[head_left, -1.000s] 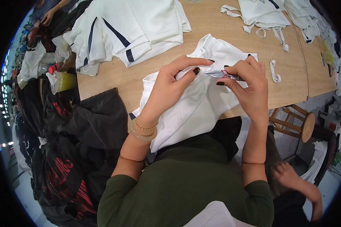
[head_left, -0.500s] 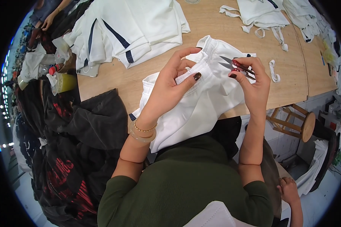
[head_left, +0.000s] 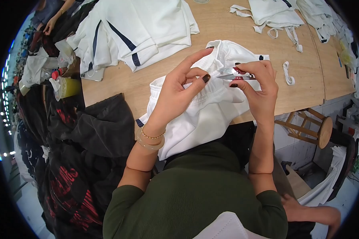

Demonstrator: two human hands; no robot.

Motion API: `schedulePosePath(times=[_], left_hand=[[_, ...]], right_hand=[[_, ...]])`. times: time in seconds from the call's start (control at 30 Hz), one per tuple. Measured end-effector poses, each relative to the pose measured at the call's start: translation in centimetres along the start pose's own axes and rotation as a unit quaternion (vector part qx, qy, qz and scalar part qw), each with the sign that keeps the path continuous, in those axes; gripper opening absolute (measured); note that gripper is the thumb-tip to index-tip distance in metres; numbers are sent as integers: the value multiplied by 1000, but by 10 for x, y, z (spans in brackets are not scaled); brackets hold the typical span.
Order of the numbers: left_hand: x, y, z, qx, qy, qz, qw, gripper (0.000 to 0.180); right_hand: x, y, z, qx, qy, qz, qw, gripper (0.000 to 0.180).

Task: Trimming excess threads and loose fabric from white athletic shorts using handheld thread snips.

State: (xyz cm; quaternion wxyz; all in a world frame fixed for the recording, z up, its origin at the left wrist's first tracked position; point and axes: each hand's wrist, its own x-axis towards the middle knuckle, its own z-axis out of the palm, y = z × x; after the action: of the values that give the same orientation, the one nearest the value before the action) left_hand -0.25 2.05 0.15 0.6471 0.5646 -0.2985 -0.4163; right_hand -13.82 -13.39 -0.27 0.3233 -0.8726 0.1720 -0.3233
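White shorts (head_left: 203, 119) with a gathered elastic waistband and small navy patches lie bunched on the near table edge and hang toward my lap. My left hand (head_left: 177, 95) grips the waistband between its thumb and curled fingers, its forefinger stretched along the top. In my right hand (head_left: 263, 89) is a pair of thread snips (head_left: 229, 77) with dark red grips. Their blades point left and look nearly closed, with the tip at the waistband close to my left thumb. Whether a thread lies between the blades is too small to tell.
White garments with navy stripes (head_left: 155, 32) are piled at the far left, a phone (head_left: 93, 74) beneath their edge. A loose white cord (head_left: 288, 73) lies right. Dark clothes (head_left: 103, 123) and a yellow drink cup (head_left: 68, 87) are left. Another person's arm (head_left: 307, 213) shows lower right.
My right hand has moved left, bringing the snips to the waistband, and their blades have closed together. The other person's arm at the lower right has shifted.
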Motion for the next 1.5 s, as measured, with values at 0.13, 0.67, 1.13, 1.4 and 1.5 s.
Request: schedulePosePath(times=[0.13, 0.67, 1.13, 1.4, 1.5], left_hand=[[0, 1, 1, -1, -2, -3, 1000, 57], [1, -1, 2, 13, 26, 7, 1000, 60], [0, 2, 4, 55, 28, 35, 997, 68], [-1, 2, 3, 59, 24, 35, 997, 68], [-1, 4, 4, 56, 23, 36, 998, 68]], right_hand=[[-1, -1, 1, 3, -4, -5, 1000, 27], [5, -4, -3, -15, 30, -23, 999, 30], [8, -6, 3, -62, 21, -59, 996, 31], [8, -7, 0, -67, 17, -60, 996, 31], [8, -6, 0, -39, -10, -62, 997, 34]])
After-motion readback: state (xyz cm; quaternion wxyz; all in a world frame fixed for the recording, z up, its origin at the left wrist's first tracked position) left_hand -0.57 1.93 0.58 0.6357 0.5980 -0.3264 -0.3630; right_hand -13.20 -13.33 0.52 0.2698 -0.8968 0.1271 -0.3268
